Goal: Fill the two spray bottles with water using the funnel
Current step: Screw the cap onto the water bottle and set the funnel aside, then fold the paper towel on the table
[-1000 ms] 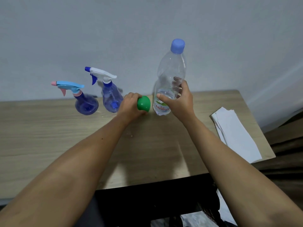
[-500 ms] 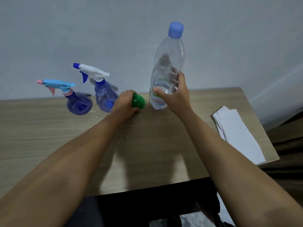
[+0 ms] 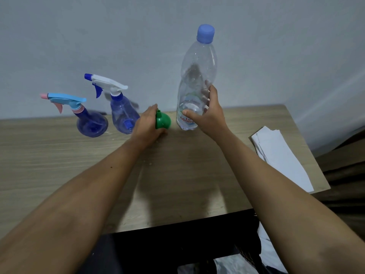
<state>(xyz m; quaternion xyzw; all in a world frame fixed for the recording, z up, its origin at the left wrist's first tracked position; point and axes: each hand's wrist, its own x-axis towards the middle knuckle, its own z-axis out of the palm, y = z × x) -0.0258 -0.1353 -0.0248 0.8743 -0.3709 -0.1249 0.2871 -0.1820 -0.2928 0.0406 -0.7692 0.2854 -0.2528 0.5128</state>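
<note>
Two blue spray bottles stand at the back of the wooden table [image 3: 59,165]: a round one with a light-blue and pink trigger [image 3: 90,123] on the left, and a taller one with a white and blue trigger [image 3: 122,113] beside it. My left hand [image 3: 148,125] grips a small green funnel [image 3: 163,120], its spout pointing up. My right hand [image 3: 207,113] is wrapped around the lower part of a tall clear water bottle [image 3: 197,76] with a blue cap, which holds only a little water.
A stack of white paper sheets [image 3: 280,155] lies near the table's right edge. A pale wall rises right behind the bottles. Below the table's front edge it is dark.
The funnel has turned in my left hand so its spout now points up. My right hand has shifted a little on the water bottle. The camera has tilted.
</note>
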